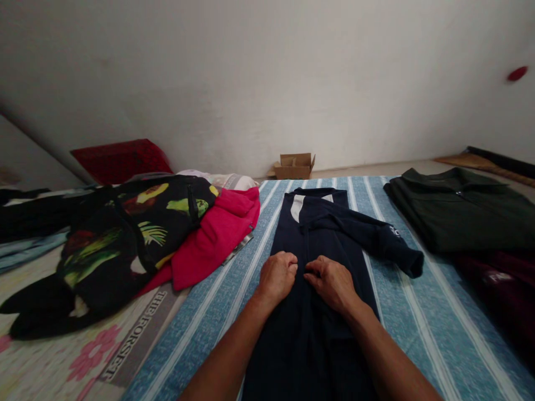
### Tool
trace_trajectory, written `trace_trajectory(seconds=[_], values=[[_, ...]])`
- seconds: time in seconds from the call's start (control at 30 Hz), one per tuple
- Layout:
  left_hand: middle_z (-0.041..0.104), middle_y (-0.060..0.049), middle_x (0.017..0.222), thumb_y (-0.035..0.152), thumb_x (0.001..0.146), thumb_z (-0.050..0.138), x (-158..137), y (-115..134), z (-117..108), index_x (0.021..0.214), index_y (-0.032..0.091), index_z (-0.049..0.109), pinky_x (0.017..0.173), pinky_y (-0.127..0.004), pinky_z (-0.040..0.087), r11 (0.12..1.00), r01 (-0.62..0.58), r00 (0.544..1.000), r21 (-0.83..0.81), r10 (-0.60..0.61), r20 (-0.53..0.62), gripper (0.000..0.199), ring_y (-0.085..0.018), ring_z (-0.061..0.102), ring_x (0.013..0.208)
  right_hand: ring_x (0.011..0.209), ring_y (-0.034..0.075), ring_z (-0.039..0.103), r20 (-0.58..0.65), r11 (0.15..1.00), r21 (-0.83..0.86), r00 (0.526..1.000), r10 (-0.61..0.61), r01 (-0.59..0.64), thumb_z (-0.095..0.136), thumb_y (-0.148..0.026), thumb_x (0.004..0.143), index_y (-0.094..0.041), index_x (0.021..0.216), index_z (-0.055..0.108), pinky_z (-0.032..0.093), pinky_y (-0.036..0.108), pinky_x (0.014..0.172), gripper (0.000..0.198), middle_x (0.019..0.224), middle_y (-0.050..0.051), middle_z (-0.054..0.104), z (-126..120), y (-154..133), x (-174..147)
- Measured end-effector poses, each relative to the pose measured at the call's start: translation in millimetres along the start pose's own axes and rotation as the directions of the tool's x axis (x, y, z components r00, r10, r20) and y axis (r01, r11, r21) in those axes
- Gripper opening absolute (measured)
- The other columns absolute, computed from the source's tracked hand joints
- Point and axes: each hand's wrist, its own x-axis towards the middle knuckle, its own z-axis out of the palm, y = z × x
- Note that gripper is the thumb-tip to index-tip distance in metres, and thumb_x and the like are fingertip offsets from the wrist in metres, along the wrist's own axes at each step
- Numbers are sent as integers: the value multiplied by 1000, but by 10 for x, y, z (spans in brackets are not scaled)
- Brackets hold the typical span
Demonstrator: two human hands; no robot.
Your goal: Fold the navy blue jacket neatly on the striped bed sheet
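Midway along the navy garment (305,312) on the striped sheet (225,295), the left hand (278,274) and right hand (332,280) are curled closed on its fabric. White patches (297,208) flank its collar (320,191), one sleeve (370,233) slants right, its lettering (395,230) unreadable, and the near end is cut off; beyond, an open cardboard box (291,172) has indistinct contents.

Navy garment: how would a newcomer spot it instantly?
Find the blue striped cloth. On it, the left hand and right hand touch the navy garment. Unlike the dark green garment to its right, it has white panels near its far end and one sleeve angled out.
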Motion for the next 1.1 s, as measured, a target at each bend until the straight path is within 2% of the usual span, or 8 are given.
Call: trace_trajectory(seconds=[0.23, 0.4, 0.6, 0.73, 0.93, 1.1], values=[[61, -1, 79, 18, 79, 59, 150, -68, 143, 80, 19, 71, 66, -24, 40, 999, -31, 999, 18, 31, -12, 12, -13, 57, 70, 80, 15, 59, -6, 1000, -5, 1000, 13, -13, 58, -31, 83, -28, 92, 68, 33, 25, 63, 14, 89, -1, 63, -15, -8, 4], [60, -2, 79, 21, 82, 55, 141, -16, 133, 77, 20, 70, 68, -25, 42, 986, -57, 998, 157, 54, 25, 16, -14, 58, 74, 81, 15, 59, -5, 1000, -9, 1000, 16, -17, 58, -31, 83, -28, 90, 68, 32, 25, 63, 12, 88, -2, 62, -33, -19, 1], [63, -8, 87, 20, 86, 44, 181, 90, 94, 82, 18, 69, 74, -30, 46, 891, -189, 980, 412, 147, 133, 25, -21, 60, 88, 83, 15, 59, 8, 999, -30, 1000, 16, -16, 56, -31, 84, -27, 92, 68, 33, 25, 65, 14, 91, -1, 63, -54, -30, 2], [64, -12, 88, 16, 84, 42, 243, 159, 84, 87, 14, 68, 73, -33, 49, 824, -283, 956, 492, 199, 216, 26, -25, 62, 89, 84, 15, 60, 16, 999, -28, 1000, 22, -21, 57, -30, 83, -28, 93, 68, 34, 25, 65, 15, 91, -2, 64, -42, -22, 5], [65, -13, 89, 13, 81, 42, 293, 143, 106, 88, 12, 65, 74, -34, 49, 820, -311, 948, 480, 230, 221, 25, -25, 63, 88, 84, 15, 60, 16, 1000, -13, 1000, 9, -9, 57, -31, 84, -28, 92, 68, 34, 25, 65, 14, 89, -2, 64, -29, -4, 6], [65, -5, 83, 15, 81, 42, 325, -58, 36, 79, 16, 63, 72, -27, 45, 934, -237, 968, 269, 203, 149, 21, -17, 62, 79, 85, 16, 60, 9, 1000, 6, 1000, 19, -20, 59, -31, 83, -28, 93, 68, 35, 25, 66, 14, 91, -2, 64, -43, -16, -4]])
